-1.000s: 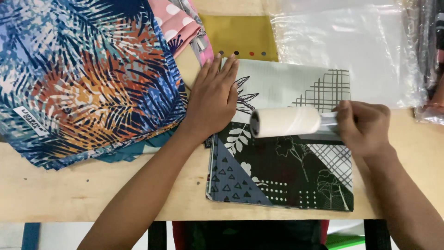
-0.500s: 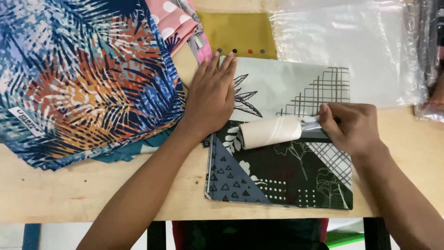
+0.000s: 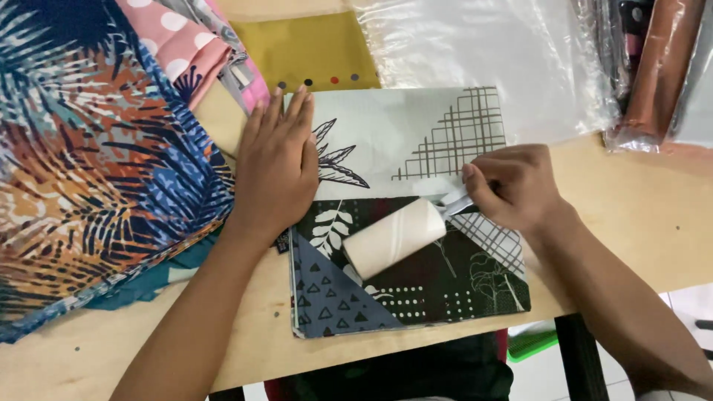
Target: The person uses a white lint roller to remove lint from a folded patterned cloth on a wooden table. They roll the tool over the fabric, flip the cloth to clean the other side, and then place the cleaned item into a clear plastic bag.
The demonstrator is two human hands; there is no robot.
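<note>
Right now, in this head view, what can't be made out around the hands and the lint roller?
- Lint roller: its handle is hidden inside the right hand.
- Folded patterned cloth: the part under the left hand is covered.
- Contents of the clear plastic bags: washed out by glare, cut by the top edge.
- Leaf-print fabric pile: cut by the left edge.
- Dark bundles top right: blurred.

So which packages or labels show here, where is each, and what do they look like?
Clear plastic bag: flat, crinkled, at the table's top centre.
Wrapped goods: top right corner, clear film over brown and dark contents.
Sewn-in label: small pale tab on the pink fabric, top left.
No screens or signs.
</note>
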